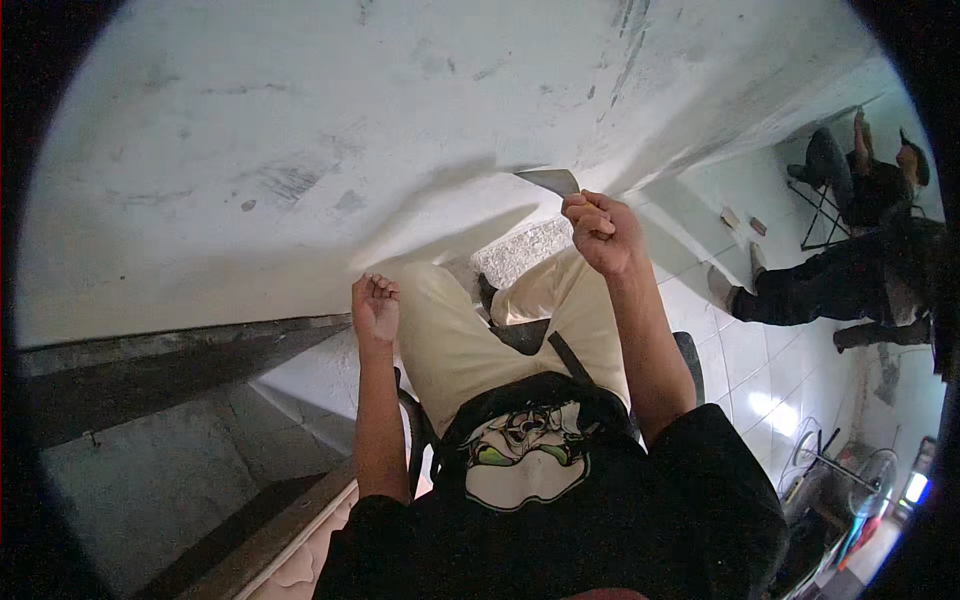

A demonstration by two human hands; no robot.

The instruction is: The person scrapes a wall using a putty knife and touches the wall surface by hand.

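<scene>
My right hand (606, 231) is closed around the handle of a scraper or putty knife (551, 180); its flat metal blade points left, close to the white wall (450, 90). Whether the blade's edge touches the wall cannot be told. Near the lower edge of the wall, above my left thigh, my left hand (375, 307) has its fingers curled, and no object shows in it. Pale dust covers its palm and wrist. Dark smears and scuffs mark the wall in front of me.
I sit with my knees by the wall. A wall opening's dark edge (187, 349) lies at left. On the tiled floor (750, 360) at right stand one person (817, 289) and, farther back, a seated person (874, 180) on a folding stool. A standing fan (847, 472) is at lower right.
</scene>
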